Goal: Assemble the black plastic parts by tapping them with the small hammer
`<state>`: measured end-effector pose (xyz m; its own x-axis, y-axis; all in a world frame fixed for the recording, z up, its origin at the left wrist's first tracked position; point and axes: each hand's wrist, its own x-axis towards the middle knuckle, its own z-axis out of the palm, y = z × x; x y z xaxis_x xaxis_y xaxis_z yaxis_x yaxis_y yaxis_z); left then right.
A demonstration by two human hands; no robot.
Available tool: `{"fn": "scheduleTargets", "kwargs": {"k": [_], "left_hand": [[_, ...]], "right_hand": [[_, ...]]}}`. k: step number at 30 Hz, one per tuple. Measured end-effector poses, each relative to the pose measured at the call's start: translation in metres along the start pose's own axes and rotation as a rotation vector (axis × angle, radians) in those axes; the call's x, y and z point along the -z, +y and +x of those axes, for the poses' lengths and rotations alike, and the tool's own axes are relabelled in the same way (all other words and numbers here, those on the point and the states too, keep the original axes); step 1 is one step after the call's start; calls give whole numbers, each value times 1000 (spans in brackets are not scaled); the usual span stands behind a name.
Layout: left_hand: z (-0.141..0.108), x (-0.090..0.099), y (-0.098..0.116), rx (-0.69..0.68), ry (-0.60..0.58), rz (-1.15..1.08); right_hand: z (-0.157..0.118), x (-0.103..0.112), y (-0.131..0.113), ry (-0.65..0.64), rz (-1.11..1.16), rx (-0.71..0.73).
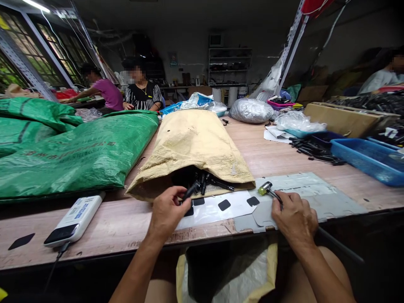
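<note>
My left hand (168, 210) is at the mouth of a yellow woven sack (202, 143), its fingers closed on a black plastic part (191, 191). Several similar black parts (205, 181) lie just inside the sack's opening. In my right hand (295, 214) is a small hammer (267, 187) with a metal head and a yellowish tip; the dark handle runs back under my palm. The hammer head is over a grey board (303, 193) at the table edge. Black rounded squares (224, 205) dot a white sheet (211, 213) between my hands.
A green sack (78, 155) lies to the left, with a white power bank (75, 219) and cable before it. Blue trays (369, 162) and loose black parts (315, 149) are on the right. Another open sack (227, 273) hangs below the table edge. Two people sit across, one far right.
</note>
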<state>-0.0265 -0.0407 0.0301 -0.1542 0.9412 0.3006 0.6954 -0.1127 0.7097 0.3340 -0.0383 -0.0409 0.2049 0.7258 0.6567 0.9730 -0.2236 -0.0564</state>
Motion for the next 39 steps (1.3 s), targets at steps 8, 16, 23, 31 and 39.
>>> {"fn": "scheduleTargets", "kwargs": {"k": [8, 16, 23, 31, 39], "left_hand": [[-15, -44, 19, -233, -376, -53], [-12, -46, 9, -197, -435, -100], [-12, -48, 8, -159, -453, -145], [-12, -48, 10, -163, -444, -146], [-12, -48, 9, -152, -440, -161]], "right_hand": [[1, 0, 9, -66, 28, 37], [18, 47, -18, 58, 531, 23], [-4, 85, -77, -236, 986, 278], [-29, 86, -102, -210, 808, 421], [-29, 88, -97, -200, 709, 401]]}}
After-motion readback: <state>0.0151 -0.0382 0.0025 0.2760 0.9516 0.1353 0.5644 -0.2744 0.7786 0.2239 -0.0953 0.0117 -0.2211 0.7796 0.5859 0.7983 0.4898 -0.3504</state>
